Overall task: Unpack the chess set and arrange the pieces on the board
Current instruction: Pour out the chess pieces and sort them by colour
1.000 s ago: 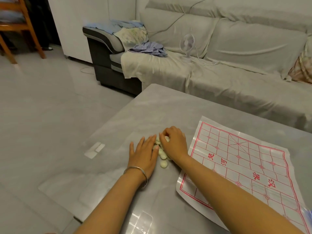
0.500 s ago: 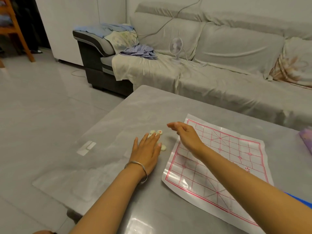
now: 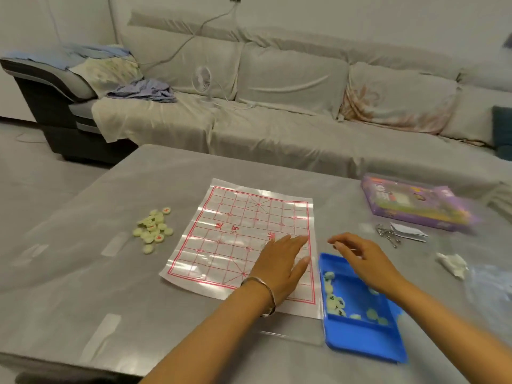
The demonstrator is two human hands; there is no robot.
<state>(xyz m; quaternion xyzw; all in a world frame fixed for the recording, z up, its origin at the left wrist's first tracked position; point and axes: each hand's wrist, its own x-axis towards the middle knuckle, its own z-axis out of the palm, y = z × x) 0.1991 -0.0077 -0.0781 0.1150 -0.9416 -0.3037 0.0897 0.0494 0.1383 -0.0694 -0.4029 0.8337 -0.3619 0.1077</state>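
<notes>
Grey bench [image 3: 166, 300]: our left hand [image 3: 279, 263] flat, empty, over the board [image 3: 235, 245], right hand [image 3: 363, 259] loose, empty, above the blue tray [image 3: 365, 342] beside the board.

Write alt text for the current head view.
A person's left hand is spread flat over a red-lined chess board on a grey table, the right hand hovering over a blue tray of pale round pieces. More pieces sit piled left of the board.

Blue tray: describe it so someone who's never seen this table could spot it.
On the grey table lies a red-lined chess board sheet. The blue tray sits beside its right edge, beneath the right hand. It alone is bright blue, with pale round pieces inside.
</notes>
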